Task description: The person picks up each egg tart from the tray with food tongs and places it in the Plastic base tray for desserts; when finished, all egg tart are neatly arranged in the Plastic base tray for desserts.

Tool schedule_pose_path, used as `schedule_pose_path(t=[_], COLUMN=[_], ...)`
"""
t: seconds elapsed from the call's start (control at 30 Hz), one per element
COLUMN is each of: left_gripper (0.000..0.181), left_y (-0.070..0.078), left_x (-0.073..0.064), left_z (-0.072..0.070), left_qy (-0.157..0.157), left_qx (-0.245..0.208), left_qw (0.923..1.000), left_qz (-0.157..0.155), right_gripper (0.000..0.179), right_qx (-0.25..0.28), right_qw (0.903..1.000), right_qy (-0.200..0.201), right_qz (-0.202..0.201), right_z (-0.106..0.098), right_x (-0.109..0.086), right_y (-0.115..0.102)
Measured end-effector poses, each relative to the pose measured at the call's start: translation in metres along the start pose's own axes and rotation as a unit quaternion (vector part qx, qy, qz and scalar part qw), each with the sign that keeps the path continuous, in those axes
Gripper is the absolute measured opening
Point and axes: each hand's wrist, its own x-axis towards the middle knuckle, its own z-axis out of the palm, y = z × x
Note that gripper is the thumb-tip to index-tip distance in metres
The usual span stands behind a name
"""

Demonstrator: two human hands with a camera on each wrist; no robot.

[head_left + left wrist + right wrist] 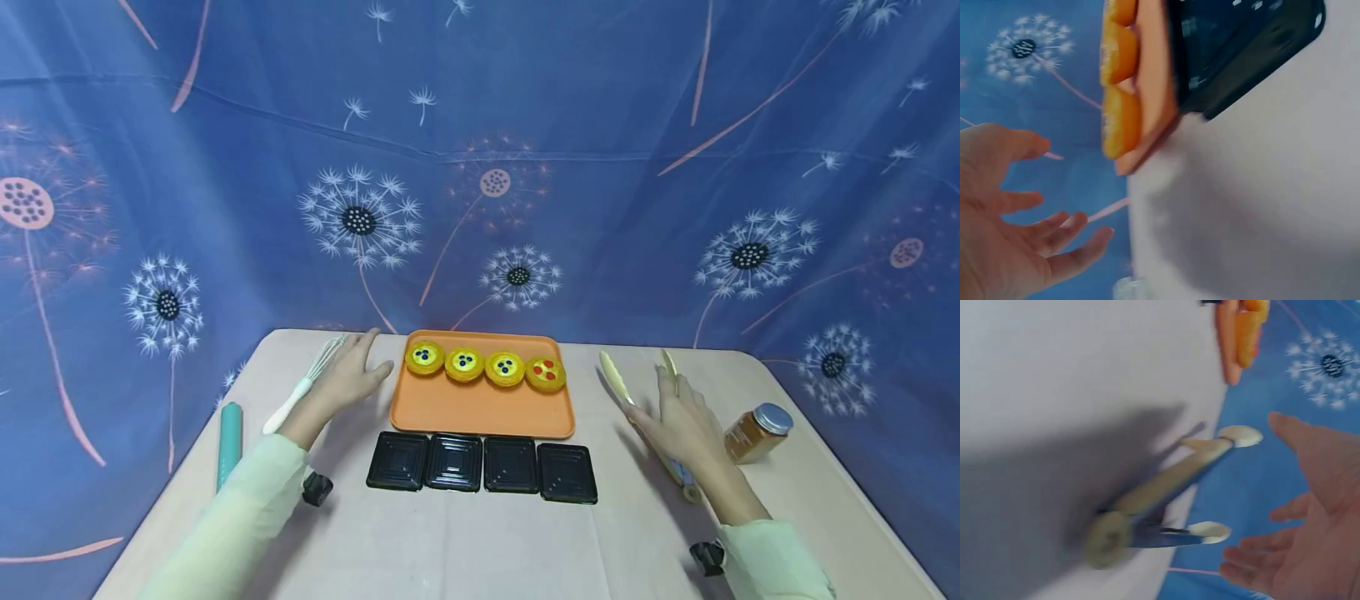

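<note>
My left hand (pixel 343 382) hovers between a whisk (pixel 288 407) with a white handle and the left edge of an orange tray (pixel 480 417). In the left wrist view its fingers (pixel 1082 253) are spread, slightly bent and hold nothing. On the tray sits a row of several yellow egg tarts (pixel 464 364); the rightmost has red spots, the others dark blue ones. Over on the right, my right hand (pixel 686 425) is above a pair of tongs (pixel 617 379) with cream tips. The right wrist view shows the tongs (pixel 1169 484) lying spread on the table, apart from that hand's loose fingers.
Several black square plastic trays (pixel 453 462) line up in front of the orange tray. A teal cylinder (pixel 230 437) lies at the table's left edge. Right of my right hand, a brown jar (pixel 757 433) with a silver lid is tilted. Blue dandelion-print cloth (pixel 600 125) hangs behind the table.
</note>
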Motion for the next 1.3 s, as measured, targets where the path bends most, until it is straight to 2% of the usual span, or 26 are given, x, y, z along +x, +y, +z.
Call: schedule_pose_path(t=[0.07,0.17,0.33,0.53,0.7,0.8,1.0,1.2,1.3], left_gripper=[0.067,0.061,0.056,0.042,0.033,0.031,0.031,0.031,0.03], left_y=[-0.006,-0.014,-0.02,-0.021,-0.018,-0.018,-0.017,-0.017,-0.017], left_x=[0.004,0.01,0.014,0.014,0.016,0.017,0.016,0.016,0.017], left_z=[0.01,0.024,0.04,0.048,0.05,0.051,0.052,0.052,0.052], left_qy=[0.008,0.008,-0.029,-0.057,-0.076,-0.079,-0.08,-0.079,-0.079], left_qx=[-0.042,-0.081,-0.108,-0.148,-0.173,-0.171,-0.174,-0.186,-0.189], left_qw=[0.999,0.9959,0.9899,0.9807,0.9739,0.9732,0.972,0.9689,0.9682], left_qz=[-0.014,-0.038,-0.087,-0.114,-0.126,-0.132,-0.137,-0.143,-0.143], right_gripper=[0.096,0.101,0.105,0.098,0.082,0.075,0.073,0.069,0.065], right_qx=[-0.005,-0.005,0.016,0.031,0.062,0.083,0.094,0.076,0.071], right_qw=[0.9997,0.9978,0.9904,0.9871,0.9858,0.9849,0.9864,0.9907,0.9935], right_qy=[-0.006,-0.019,-0.04,-0.005,0.024,0.037,0.058,0.09,0.085], right_qz=[0.022,0.063,0.131,0.157,0.154,0.148,0.122,0.069,0.026], right_z=[0.005,0.013,0.025,0.036,0.041,0.039,0.024,-0.001,-0.011], right_x=[-0.001,-0.002,-0.002,-0.002,-0.002,-0.002,0.0,0.003,0.007], right_y=[0.006,0.013,0.019,0.023,0.026,0.028,0.027,0.02,0.017])
